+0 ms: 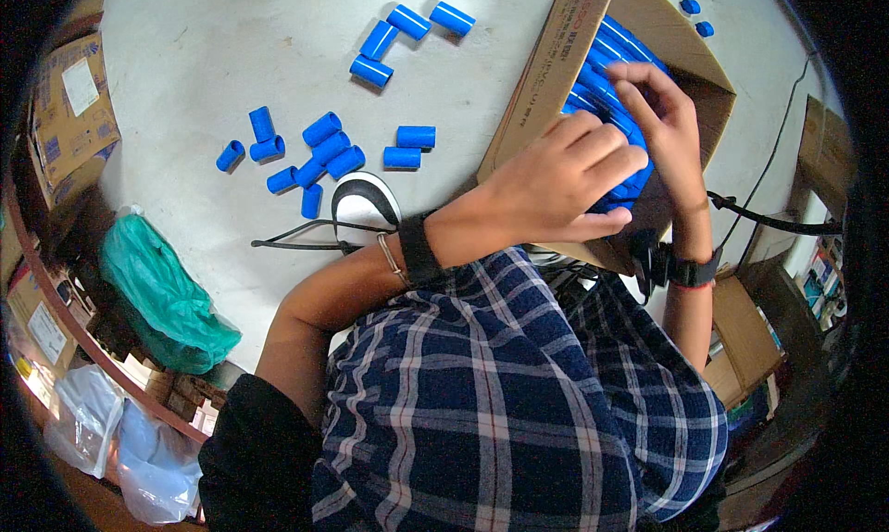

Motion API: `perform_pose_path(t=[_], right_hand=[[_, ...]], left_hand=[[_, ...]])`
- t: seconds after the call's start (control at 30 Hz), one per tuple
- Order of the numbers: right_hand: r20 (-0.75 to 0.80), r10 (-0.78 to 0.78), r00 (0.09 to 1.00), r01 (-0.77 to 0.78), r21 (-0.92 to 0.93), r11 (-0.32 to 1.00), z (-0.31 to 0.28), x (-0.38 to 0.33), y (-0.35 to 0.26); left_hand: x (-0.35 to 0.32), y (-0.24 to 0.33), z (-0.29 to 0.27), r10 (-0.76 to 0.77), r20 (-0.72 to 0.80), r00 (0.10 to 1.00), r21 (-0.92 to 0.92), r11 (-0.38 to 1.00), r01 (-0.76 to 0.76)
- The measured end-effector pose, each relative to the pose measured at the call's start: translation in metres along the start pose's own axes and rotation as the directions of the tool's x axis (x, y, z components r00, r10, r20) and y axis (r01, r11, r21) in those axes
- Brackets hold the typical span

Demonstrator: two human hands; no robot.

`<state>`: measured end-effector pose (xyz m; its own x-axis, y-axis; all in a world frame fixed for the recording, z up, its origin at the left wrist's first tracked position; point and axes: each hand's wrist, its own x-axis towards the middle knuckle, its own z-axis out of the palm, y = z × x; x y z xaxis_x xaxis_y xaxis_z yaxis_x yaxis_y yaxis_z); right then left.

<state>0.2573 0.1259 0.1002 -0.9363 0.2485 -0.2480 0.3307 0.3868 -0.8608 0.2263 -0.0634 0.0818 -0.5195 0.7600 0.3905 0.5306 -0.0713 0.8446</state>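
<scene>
An open cardboard box [546, 78] lies on the pale floor, packed with rows of short blue plastic tubes [607, 46]. My left hand [565, 180] reaches across from the left, a black band on its wrist. Its fingers curl over a bunch of blue tubes [622, 197] at the near end of the box. My right hand [662, 115], with a black watch on its wrist, is just beyond it, fingertips bent down onto the tubes in the row. Both hands hide the middle of the box.
Loose blue tubes [319, 148] lie scattered on the floor to the left, and more [407, 27] further off. A black-and-white shoe [364, 201] and black cables [296, 240] are near my knee. A green plastic bag [162, 296] and cardboard boxes [69, 106] stand left.
</scene>
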Motion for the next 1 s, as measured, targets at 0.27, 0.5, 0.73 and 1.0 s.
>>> perform_pose_path(t=[0.27, 0.5, 0.73, 1.0], right_hand=[[0.507, 0.110, 0.855, -0.337, 0.381, 0.861, -0.009, -0.035, -0.019], [0.548, 0.016, 0.837, -0.116, 0.150, 0.982, -0.015, -0.027, -0.031], [0.094, 0.113, 0.989, -0.123, 0.114, 0.986, -0.008, -0.018, -0.005], [-0.179, -0.072, 0.981, -0.020, -0.464, 0.885, 0.011, -0.011, 0.033]], left_hand=[[-0.008, -0.005, 0.007, 0.149, -0.127, 0.981, 0.041, 0.989, -0.145], [-0.008, -0.008, 0.008, 0.184, -0.051, 0.982, 0.005, 0.983, -0.184], [-0.007, -0.014, -0.007, 0.170, -0.252, 0.953, 0.149, 0.979, -0.136], [-0.018, -0.071, -0.061, -0.046, -0.405, 0.913, 0.463, 0.851, 0.248]])
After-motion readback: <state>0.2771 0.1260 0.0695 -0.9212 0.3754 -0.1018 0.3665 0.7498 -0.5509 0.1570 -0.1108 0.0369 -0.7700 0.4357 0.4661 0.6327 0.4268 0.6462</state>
